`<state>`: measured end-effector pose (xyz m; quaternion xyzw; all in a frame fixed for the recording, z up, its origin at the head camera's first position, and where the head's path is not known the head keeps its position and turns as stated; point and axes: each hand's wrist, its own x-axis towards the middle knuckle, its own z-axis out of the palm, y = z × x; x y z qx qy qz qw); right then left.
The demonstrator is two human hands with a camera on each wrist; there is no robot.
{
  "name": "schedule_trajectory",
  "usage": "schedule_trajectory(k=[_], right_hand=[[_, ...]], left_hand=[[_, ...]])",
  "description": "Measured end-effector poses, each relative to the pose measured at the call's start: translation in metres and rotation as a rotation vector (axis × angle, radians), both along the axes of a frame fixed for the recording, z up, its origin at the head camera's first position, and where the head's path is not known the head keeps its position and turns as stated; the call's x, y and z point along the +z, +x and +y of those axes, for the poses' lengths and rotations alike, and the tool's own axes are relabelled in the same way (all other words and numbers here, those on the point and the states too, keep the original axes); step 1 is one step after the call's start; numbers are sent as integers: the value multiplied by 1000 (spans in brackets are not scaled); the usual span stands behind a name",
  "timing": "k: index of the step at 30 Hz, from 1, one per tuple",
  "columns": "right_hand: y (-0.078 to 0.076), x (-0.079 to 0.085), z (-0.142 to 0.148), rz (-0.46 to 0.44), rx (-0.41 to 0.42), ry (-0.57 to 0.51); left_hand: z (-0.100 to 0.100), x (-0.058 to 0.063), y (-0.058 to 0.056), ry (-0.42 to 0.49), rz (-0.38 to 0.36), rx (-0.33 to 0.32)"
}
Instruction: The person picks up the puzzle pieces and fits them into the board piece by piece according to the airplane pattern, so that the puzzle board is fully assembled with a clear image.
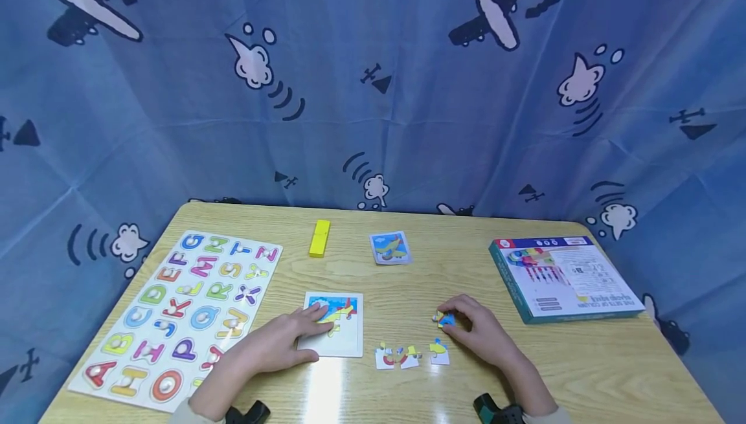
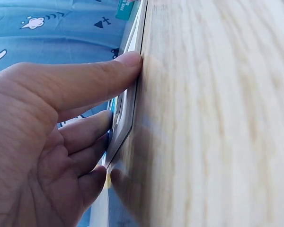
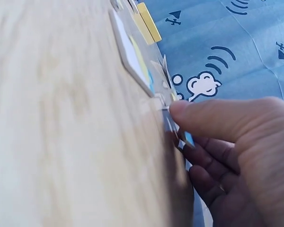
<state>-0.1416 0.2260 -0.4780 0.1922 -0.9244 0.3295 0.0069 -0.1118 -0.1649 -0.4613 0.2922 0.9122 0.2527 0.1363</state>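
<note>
My left hand lies across the left part of a square white puzzle tray, its fingers stretched over the partly filled airplane picture. In the left wrist view, the thumb touches the tray's edge. To the right, my right hand pinches a blue and yellow puzzle piece between thumb and fingers, low over the table. The right wrist view shows the blue piece by the fingertips, partly hidden. Loose puzzle pieces lie between the hands, with another yellow and white piece just below the right hand.
A white alphabet board with knobbed letters covers the table's left side. Farther back are a yellow block and a small airplane picture card. A flat game box lies at the right. Behind the table hangs a blue curtain.
</note>
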Motion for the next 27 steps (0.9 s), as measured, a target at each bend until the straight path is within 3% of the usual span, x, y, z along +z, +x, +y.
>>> schedule_trajectory(k=[6,17,27], right_hand=[[3,7,-10,20,8,29],[6,24,-60,-29,161,53],[5,27,-108,-33,281,77]], left_hand=[[0,-2,1,2,3,2],[-1,0,2,-3,5,1],[0,0,0,-15,6,-8]])
